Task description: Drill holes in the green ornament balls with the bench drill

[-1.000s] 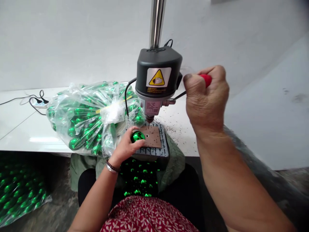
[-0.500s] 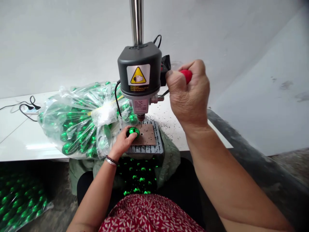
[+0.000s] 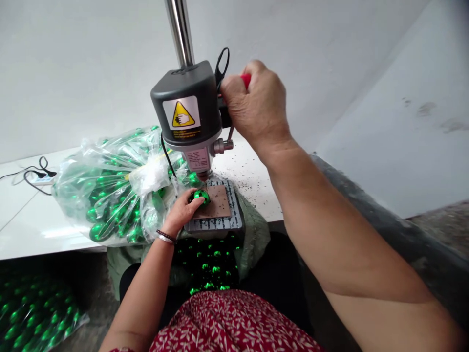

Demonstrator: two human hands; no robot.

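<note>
Centrally, one drill (image 3: pixel 185 87): rounded dark-grey casing with a yellow-and-white warning label (image 3: pixel 182 112), mounted on a polished, round steel pole (image 3: pixel 179 32). Right hand (image 3: pixel 256 98): clenched around the red knob (image 3: pixel 245 79) of a thin metal lever (image 3: pixel 231 131) at the drill's side. Left hand (image 3: pixel 182 210): thumb and fingers wrapped about one ball (image 3: pixel 201 197), round, glossy, metallic green, at the left part of the board (image 3: pixel 220 203), just below the drill; whether drill and ball touch cannot be told. Board: flat, straight-edged, brown, strewn with dark crumbs (image 3: pixel 252 189). Base (image 3: pixel 236 209): grey, slotted, beneath the board. Surface (image 3: pixel 267 203): white, smooth, more crumbs to the right of the base. Bag (image 3: pixel 113 183): clear, crinkled plastic, gathered into pleats, swollen with shiny green balls, near the left hand. Cloth (image 3: pixel 258 237): dull green, creased, beside the base. Bracelets (image 3: pixel 166 236), left wrist: one dark and beaded, one smooth, silver-coloured.
</note>
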